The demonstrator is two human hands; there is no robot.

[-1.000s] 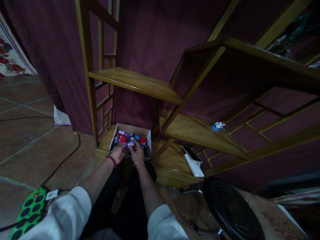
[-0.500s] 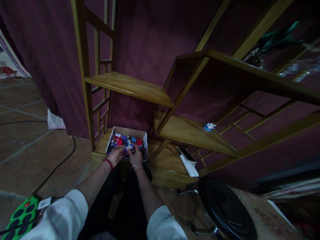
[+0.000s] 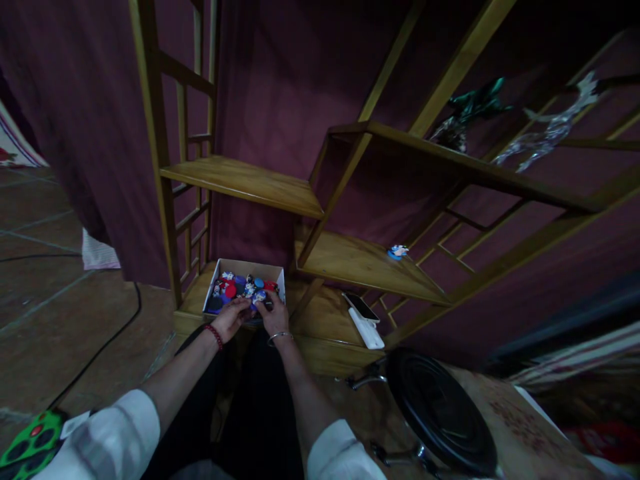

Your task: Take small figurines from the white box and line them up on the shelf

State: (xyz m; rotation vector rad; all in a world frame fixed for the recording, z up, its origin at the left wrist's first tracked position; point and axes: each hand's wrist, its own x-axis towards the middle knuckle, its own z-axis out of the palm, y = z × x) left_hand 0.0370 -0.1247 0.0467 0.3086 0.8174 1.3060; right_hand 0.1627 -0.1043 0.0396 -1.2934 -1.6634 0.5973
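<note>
Apparently, a figurine (image 3: 259, 297) is being handled over the near right of the box (image 3: 273, 272), pinched by the right hand (image 3: 273, 316); whether it is also gripped by the left hand (image 3: 231, 321) cannot be told. Next, a steady pinch seems needed.

I am observing through a single head-worn camera, facing forward and steeply down. It is looking from above over the left hand (image 3: 232, 319) and right hand (image 3: 275, 316) at middle range, with the wooden shelf unit (image 3: 245, 179) standing beyond.
</note>
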